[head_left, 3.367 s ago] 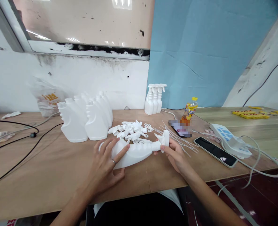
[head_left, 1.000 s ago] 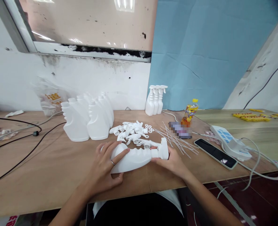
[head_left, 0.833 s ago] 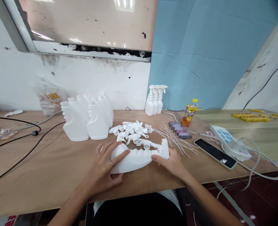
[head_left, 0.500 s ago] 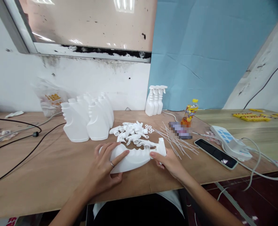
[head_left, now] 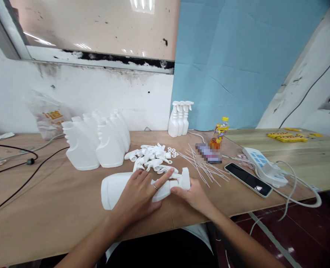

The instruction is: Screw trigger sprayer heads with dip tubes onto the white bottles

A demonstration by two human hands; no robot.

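Note:
A white spray bottle (head_left: 114, 188) lies on its side just above the brown table, its base to the left. Wrapped over its middle is my left hand (head_left: 139, 190), index finger stretched toward the neck. At the bottle's neck, my right hand (head_left: 191, 193) is closed round the white spray head (head_left: 185, 178). Behind them lies a heap of loose white spray heads (head_left: 153, 154), with small white rings (head_left: 172, 152) beside it. Thin white tubes (head_left: 201, 163) are spread to the right. Several white bottles without heads (head_left: 109, 149) stand at the left.
Three white spray bottles with heads (head_left: 178, 121) stand by the wall. To the right are a drink bottle (head_left: 220, 132), a phone (head_left: 248, 179) and a power strip (head_left: 265, 167) with cables. A plastic bag (head_left: 49, 117) and black cables (head_left: 42, 167) are at the left.
The held bottle has turned so that its base shows farther left. My left hand has shifted along it toward the neck. The view has moved slightly right.

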